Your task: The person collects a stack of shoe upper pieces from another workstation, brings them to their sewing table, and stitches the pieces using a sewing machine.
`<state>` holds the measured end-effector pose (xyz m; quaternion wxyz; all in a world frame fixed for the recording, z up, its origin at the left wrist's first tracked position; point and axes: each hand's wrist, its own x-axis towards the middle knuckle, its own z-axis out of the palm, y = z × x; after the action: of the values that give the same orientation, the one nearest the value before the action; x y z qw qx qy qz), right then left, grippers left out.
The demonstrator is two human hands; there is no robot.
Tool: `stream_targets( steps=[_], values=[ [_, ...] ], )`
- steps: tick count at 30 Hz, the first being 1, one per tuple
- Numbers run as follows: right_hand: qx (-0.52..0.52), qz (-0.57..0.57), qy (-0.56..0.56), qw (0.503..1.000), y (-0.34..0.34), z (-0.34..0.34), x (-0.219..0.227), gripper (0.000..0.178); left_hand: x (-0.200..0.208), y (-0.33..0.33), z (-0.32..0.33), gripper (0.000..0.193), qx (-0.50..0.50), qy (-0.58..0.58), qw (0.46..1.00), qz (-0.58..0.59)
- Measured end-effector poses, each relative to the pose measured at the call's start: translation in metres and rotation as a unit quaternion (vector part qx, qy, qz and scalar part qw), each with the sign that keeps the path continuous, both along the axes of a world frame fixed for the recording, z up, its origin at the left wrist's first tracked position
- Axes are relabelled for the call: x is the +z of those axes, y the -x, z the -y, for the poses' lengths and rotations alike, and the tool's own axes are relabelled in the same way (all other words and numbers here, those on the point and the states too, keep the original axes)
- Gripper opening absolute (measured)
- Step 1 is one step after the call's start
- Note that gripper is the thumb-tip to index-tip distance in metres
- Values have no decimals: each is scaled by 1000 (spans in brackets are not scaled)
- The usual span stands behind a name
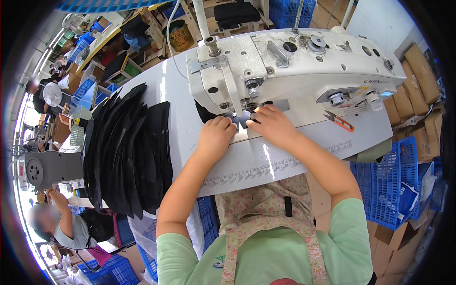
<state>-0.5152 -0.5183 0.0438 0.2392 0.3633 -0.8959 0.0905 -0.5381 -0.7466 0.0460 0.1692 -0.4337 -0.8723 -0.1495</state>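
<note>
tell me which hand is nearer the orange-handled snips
Right. The right hand is just left of the orange-handled snips; the left hand lies farther left.

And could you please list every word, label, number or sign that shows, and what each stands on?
I leave printed wording uncopied; it stands here:
White sewing machine: dark lettering on its arm.
Ruler strip: figures too small to read.
Lit screen: too small to read.
Green shirt: small chest print, unreadable.

Bright light glares off the tabletop (183, 133); fisheye edges bend into black.
</note>
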Motion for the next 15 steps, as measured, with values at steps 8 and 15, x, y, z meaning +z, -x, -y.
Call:
stream_targets(
  steps=[8,15],
  values=[
    [-11,23,8,1000,5,3,-2,21,-4,11,0,14,23,-62,998,25],
    [-30,39,-2,999,4,6,-4,22,-4,13,3,15,12,-80,996,47]
  ],
)
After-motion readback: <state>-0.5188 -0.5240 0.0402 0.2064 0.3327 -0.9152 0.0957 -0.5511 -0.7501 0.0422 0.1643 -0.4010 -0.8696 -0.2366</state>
